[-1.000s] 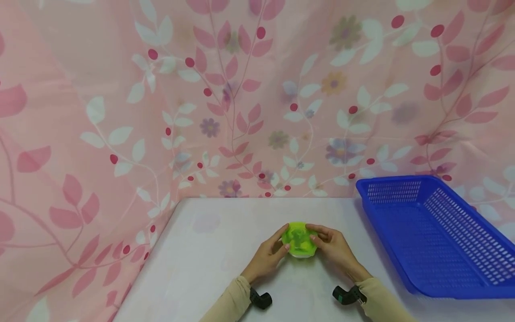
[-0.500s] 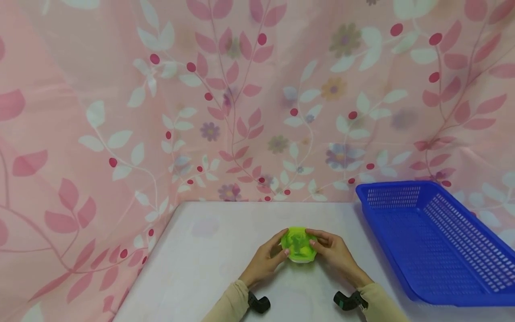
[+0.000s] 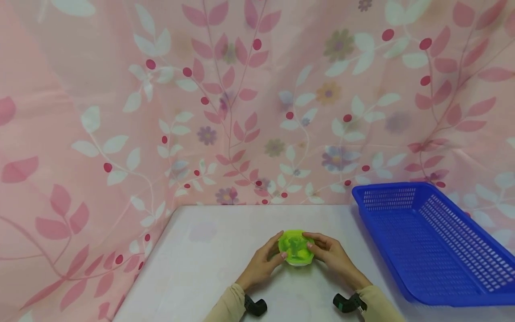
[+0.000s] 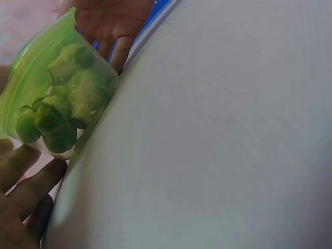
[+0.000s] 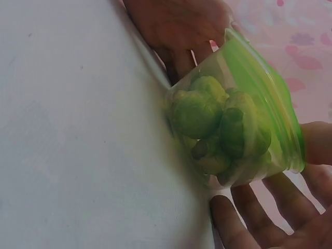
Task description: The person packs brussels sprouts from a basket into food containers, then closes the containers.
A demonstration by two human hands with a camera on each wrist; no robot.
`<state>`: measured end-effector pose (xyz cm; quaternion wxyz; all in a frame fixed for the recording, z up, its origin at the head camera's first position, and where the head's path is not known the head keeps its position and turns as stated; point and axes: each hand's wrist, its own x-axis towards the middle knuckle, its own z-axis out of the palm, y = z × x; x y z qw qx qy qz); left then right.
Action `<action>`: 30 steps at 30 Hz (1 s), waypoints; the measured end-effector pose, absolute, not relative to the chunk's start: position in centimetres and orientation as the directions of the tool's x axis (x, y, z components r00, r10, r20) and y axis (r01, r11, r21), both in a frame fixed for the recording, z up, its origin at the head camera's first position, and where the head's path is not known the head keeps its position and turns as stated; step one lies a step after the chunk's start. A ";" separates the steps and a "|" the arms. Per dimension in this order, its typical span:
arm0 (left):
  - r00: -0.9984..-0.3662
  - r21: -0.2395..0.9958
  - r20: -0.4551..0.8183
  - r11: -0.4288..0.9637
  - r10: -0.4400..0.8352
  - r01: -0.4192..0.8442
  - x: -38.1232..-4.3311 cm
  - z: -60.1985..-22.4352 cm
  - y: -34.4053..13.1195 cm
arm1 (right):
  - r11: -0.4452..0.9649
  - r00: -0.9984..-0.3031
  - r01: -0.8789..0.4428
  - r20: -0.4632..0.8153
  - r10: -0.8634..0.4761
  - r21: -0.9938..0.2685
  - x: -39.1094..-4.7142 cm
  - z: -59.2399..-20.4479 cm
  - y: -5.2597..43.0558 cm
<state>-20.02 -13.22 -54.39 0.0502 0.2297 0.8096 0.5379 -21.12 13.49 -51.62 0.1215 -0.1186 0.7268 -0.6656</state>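
A small clear plastic container with a bright green lid (image 3: pixel 296 247) stands on the white table, between my two hands. Through its clear wall (image 4: pixel 85 91) show several green Brussels sprouts (image 5: pixel 196 115). My left hand (image 3: pixel 259 264) holds the left side, thumb at the near left of the lid and a fingertip at its far left corner. On the other side my right hand (image 3: pixel 335 257) grips it, thumb on the lid's right edge and forefinger by the far right corner. In both wrist views the other fingers spread along the container's lower sides.
A large blue plastic basket (image 3: pixel 406 288) with mesh walls stands on the right of the table. Behind the white table (image 3: pixel 209 255) hangs a pink floral curtain (image 3: pixel 249 112), which also runs along the left side. A black wrist camera sits at each sleeve.
The head view has tilted slightly up, so the table, basket and hands appear a little lower. Both hands keep their hold on the container, which stays in the same place.
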 end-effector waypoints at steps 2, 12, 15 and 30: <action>-0.887 0.890 0.170 0.320 0.430 0.326 -20.2 -54.3 -13.2 | 0.072 -0.938 -0.011 -0.015 -0.348 -0.997 -21.2 -51.4 13.5; -0.906 0.900 0.140 0.329 0.399 0.284 -20.5 -54.2 -13.1 | 0.240 -0.959 -0.124 0.054 -0.277 -0.963 -20.9 -49.2 13.3; -0.906 0.916 0.141 0.294 0.399 0.272 -20.6 -54.2 -12.8 | 0.281 -0.948 -0.221 0.139 -0.285 -0.934 -20.3 -47.4 13.7; -0.932 0.945 0.210 0.184 0.297 0.271 -22.0 -53.5 -13.1 | 0.615 -0.829 -0.539 0.490 -0.269 -0.575 -19.5 -38.5 22.0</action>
